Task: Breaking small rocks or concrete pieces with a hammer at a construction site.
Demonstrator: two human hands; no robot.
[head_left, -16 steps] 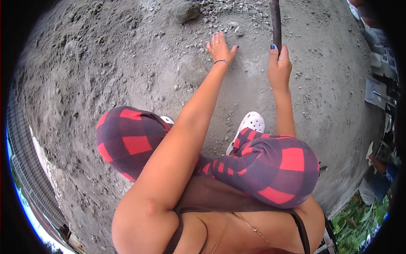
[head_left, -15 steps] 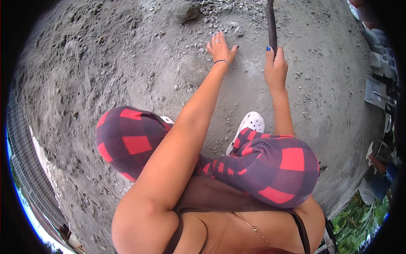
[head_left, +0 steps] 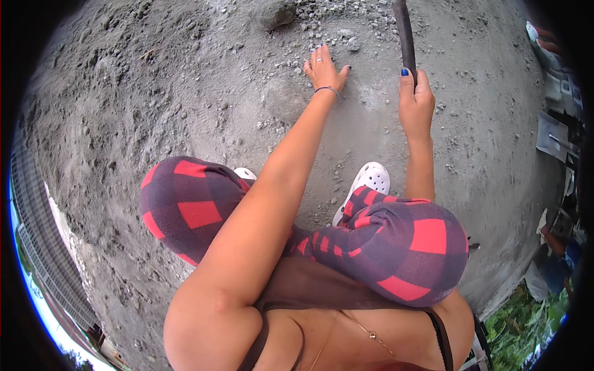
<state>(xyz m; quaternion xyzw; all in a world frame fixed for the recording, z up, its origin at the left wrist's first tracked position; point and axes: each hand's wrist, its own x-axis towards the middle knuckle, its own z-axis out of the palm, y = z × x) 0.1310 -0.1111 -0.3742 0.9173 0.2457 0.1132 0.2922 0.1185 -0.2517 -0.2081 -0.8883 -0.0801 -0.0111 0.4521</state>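
Observation:
Fingers spread, my left hand [head_left: 326, 71] reaches forward over the grey gritty ground, with a ring and a thin bracelet on it; it holds nothing. Small grey stones [head_left: 317, 29] lie scattered beyond its fingertips, and whether the palm presses on the ground is hard to tell. To the right, my right hand [head_left: 416, 108] is closed around the lower end of a dark rod-like handle [head_left: 405, 37]. The handle slants up to the top edge of the view, and its far end is cut off there.
A large rock [head_left: 274, 13] sits at the top, left of the gravel. White clogs [head_left: 371, 179] are on my feet between my bent knees. At the far right are a pale tray-like object [head_left: 552, 136] and parts of other people. A grey mesh panel [head_left: 46, 241] borders the left.
My right hand has shifted slightly right and down with the dark handle, which now leans a little more. My left hand stays almost where it was.

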